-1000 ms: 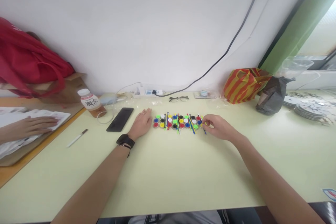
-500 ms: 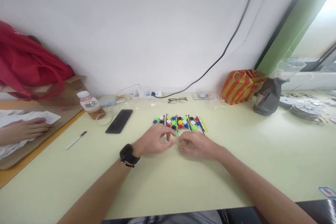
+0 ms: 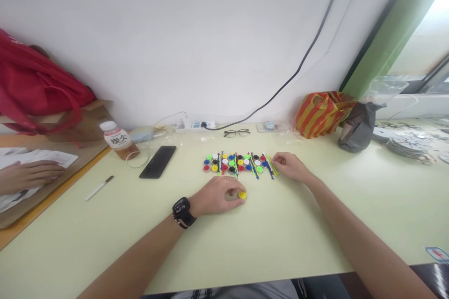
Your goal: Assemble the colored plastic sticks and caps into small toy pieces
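My left hand (image 3: 219, 195) pinches a small yellow disc (image 3: 242, 194) with a clear base between thumb and fingertips, just above the tabletop. Behind it, rows of small round discs (image 3: 225, 162) in green, white, yellow, blue, black and red lie on the table. Thin coloured plastic arrows (image 3: 255, 168) lie between the groups of discs. At the right end of these rows is my right hand (image 3: 290, 166), its fingers drawn together beside the yellow and green arrows (image 3: 271, 164). Whatever its fingertips grip is hidden.
On the left are a black phone (image 3: 157, 162), a pen (image 3: 99, 188), a drink bottle (image 3: 119, 140) and another person's hand (image 3: 40, 174). Glasses (image 3: 236, 133) and a power strip (image 3: 194, 124) sit by the wall. A striped bag (image 3: 321, 114) stands back right.
My hands have moved apart. The right one went right and back to the end of the arrows; the left shifted slightly right, and the yellow disc now shows in its fingers.
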`<state>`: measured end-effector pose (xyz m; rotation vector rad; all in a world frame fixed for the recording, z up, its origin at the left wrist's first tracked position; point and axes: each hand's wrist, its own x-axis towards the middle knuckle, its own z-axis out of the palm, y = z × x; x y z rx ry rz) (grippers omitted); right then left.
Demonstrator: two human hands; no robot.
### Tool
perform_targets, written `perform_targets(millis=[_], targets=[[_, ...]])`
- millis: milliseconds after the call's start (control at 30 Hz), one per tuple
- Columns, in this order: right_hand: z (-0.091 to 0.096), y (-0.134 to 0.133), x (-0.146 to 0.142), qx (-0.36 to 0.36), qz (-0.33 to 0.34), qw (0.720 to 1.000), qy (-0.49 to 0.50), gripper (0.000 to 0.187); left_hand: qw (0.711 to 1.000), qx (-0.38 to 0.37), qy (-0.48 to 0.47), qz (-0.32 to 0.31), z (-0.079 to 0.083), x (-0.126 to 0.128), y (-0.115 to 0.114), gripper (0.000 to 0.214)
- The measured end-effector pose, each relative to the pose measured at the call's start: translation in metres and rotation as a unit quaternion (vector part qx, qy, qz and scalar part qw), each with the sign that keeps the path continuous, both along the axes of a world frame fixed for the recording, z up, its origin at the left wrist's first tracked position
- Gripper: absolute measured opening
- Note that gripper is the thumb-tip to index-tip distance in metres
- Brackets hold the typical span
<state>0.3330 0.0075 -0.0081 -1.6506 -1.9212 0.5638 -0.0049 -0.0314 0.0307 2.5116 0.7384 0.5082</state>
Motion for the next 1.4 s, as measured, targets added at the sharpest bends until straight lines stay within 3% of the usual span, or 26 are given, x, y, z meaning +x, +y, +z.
perform_targets(millis=[300,467,867,1000,1133,1200,1300,1400], targets=[[-0.004,0.001,-0.004,-0.009,-0.033,0.999,-0.007,0.013,1.0,0.004,-0.004,0.005,0.0,0.001,-0.001,0.023],[-0.006,0.002,-0.005,-0.009,-0.069,0.998,-0.005,0.011,1.0,0.01,-0.004,0.006,-0.002,0.002,-0.001,0.017],[0.002,0.002,0.005,0.058,-0.117,0.989,0.069,0.012,0.999,0.027,-0.011,0.02,-0.006,0.001,-0.001,0.031],[0.018,-0.01,-0.01,0.051,-0.072,0.986,0.143,0.015,0.996,0.062,-0.037,0.061,0.0,-0.002,0.0,0.025],[0.043,-0.038,-0.045,0.011,-0.001,0.978,0.208,0.022,0.983,0.094,-0.084,0.136,0.018,-0.002,0.001,0.018],[0.051,-0.056,-0.068,-0.047,0.083,0.968,0.232,0.02,0.984,0.051,-0.094,0.143,0.024,-0.002,-0.002,0.025],[0.051,-0.077,-0.097,-0.12,0.179,0.932,0.29,0.012,0.988,-0.086,-0.078,0.106,0.023,-0.003,-0.009,0.036],[0.041,-0.084,-0.113,-0.166,0.187,0.917,0.311,0.009,0.975,-0.191,-0.075,0.084,0.013,-0.005,-0.017,0.034]])
